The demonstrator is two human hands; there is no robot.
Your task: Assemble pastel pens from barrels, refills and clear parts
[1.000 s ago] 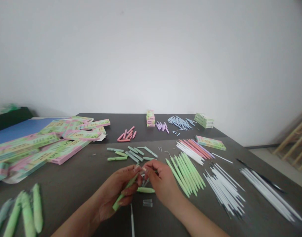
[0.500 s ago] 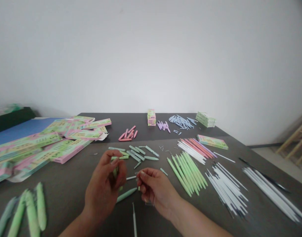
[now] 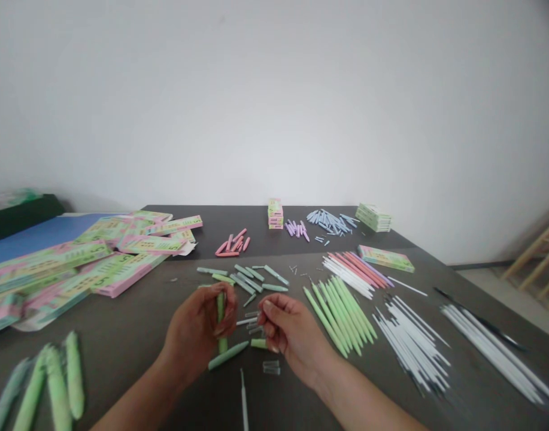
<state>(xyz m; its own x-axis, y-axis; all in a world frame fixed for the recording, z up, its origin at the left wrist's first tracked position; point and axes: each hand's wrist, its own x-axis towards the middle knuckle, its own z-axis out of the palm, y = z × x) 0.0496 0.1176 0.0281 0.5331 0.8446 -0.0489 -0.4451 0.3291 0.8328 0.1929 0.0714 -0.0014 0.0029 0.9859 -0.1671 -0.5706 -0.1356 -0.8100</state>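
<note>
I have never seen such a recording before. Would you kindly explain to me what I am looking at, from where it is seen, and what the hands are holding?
There is no machine here: you see a person's two bare hands. The camera is worn on the person's head and looks forward and down, so the forearms enter from the bottom.

On the dark table lie printed boxes at the left, pink pieces, purple pieces and blue pieces farther back, and light-green sticks and thin white sticks at the right.

The left hand holds a green pen-like piece. The right hand has its fingertips together; whether they pinch something small, I cannot tell.
</note>
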